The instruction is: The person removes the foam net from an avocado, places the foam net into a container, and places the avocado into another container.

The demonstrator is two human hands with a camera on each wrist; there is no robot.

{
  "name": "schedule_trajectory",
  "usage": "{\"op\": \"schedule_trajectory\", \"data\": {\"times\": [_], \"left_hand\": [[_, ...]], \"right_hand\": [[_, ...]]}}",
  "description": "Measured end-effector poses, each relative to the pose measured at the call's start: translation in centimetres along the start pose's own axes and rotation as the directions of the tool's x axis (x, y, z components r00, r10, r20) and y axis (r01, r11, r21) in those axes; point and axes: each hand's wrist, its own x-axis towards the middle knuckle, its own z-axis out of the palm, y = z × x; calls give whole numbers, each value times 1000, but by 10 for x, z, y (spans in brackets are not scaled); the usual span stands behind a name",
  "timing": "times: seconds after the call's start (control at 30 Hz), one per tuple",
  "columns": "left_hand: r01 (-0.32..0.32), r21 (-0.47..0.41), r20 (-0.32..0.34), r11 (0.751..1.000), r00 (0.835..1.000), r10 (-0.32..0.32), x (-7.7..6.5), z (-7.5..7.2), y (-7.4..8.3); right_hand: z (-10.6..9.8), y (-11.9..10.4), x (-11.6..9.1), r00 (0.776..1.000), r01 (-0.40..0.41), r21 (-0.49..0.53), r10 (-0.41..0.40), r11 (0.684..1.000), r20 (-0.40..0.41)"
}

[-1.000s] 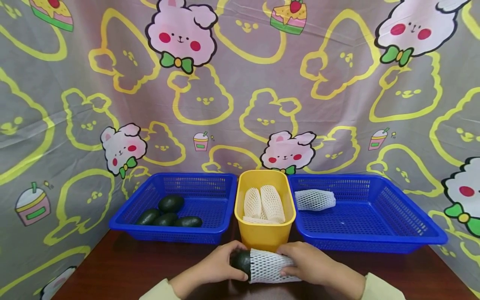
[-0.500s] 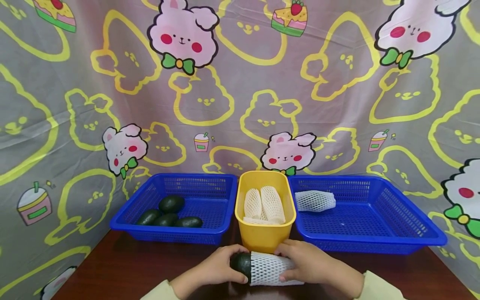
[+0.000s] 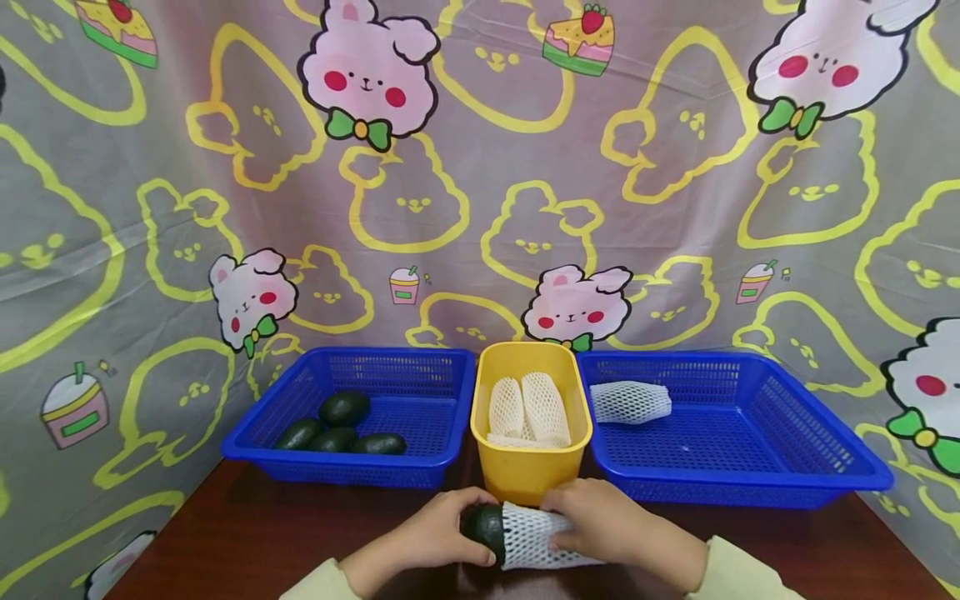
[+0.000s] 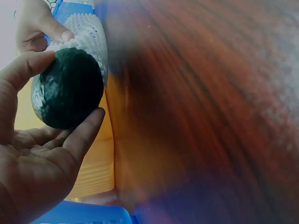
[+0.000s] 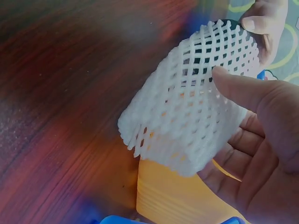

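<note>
Low in the middle of the head view, my left hand (image 3: pixel 431 533) grips a dark green avocado (image 3: pixel 482 528) between thumb and fingers. A white foam net sleeve (image 3: pixel 527 540) covers the avocado's right end, and the left end is bare. My right hand (image 3: pixel 611 521) holds the sleeve, thumb on the near side and fingers on the far side. In the left wrist view the avocado's bare rounded end (image 4: pixel 70 88) faces the camera. From the right wrist, the sleeve (image 5: pixel 187 102) shows its loose, open end hanging past the fruit, with dark skin visible through the mesh.
Behind the hands stands a yellow bin (image 3: pixel 530 475) with several foam net sleeves (image 3: pixel 545 408). The blue basket (image 3: pixel 352 473) at left holds several avocados (image 3: pixel 343 408). One net-covered piece (image 3: pixel 632 402) lies in the right blue basket (image 3: pixel 738 482). A patterned cloth (image 3: pixel 465 208) hangs behind.
My right hand has slid a little to the left along the foam net sleeve, closer to the avocado. My left hand keeps its grip in nearly the same place.
</note>
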Motion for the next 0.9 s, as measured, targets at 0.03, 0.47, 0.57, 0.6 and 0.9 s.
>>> {"op": "schedule_trajectory", "data": {"times": [0.03,0.47,0.57,0.6,0.9], "left_hand": [[-2,2,0,1000,1000,2,0,-1,0],[-20,2,1,1000,1000,20,-8,-13,1],[-15,2,0,1000,1000,15,-11,-18,1],[-12,4,-2,1000,1000,12,-12,-19,1],[22,-32,-24,999,999,-23,-21,-32,0]], "right_hand": [[0,0,0,1000,4,0,-4,1000,-6],[-17,-3,-4,998,-19,-26,17,999,-62],[-27,-5,-7,997,-21,-4,20,1000,-73],[-30,-6,-7,997,-24,5,24,1000,-75],[-55,-12,-11,995,-78,79,83,994,-55]]}}
